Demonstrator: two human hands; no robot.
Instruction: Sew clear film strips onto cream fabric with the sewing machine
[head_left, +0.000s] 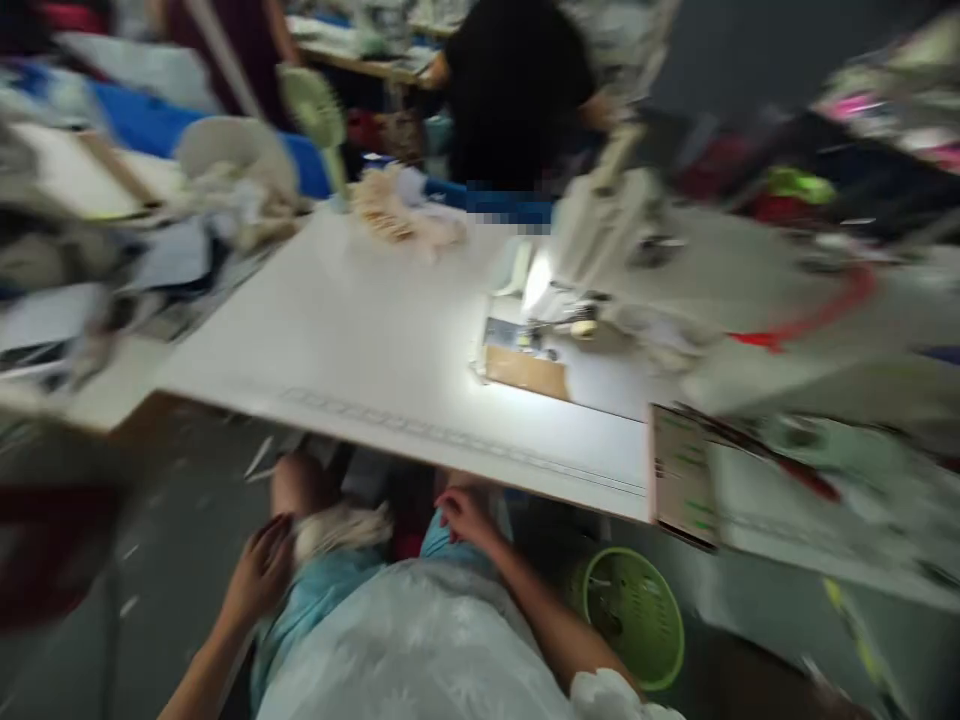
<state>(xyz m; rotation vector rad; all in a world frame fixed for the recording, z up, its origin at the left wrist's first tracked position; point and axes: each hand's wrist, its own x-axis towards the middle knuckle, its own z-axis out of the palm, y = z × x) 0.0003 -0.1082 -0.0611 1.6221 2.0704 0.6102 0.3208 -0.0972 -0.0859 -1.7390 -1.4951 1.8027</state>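
Observation:
The picture is smeared by motion. My left hand (259,570) rests on my left thigh, fingers curled beside a pale fluffy piece of cloth (337,528) lying in my lap. My right hand (465,515) lies on my right thigh just under the front edge of the white sewing table (360,340), its fingers bent and nothing plainly in them. A white sewing machine (600,230) stands on the table at the right, its lamp lighting the needle plate (525,345).
A heap of beige cloth pieces (397,215) lies at the table's far edge near a small green fan (315,115). A green basket (634,615) stands on the floor at my right. A person in black (517,90) sits beyond the table. Cluttered tables flank both sides.

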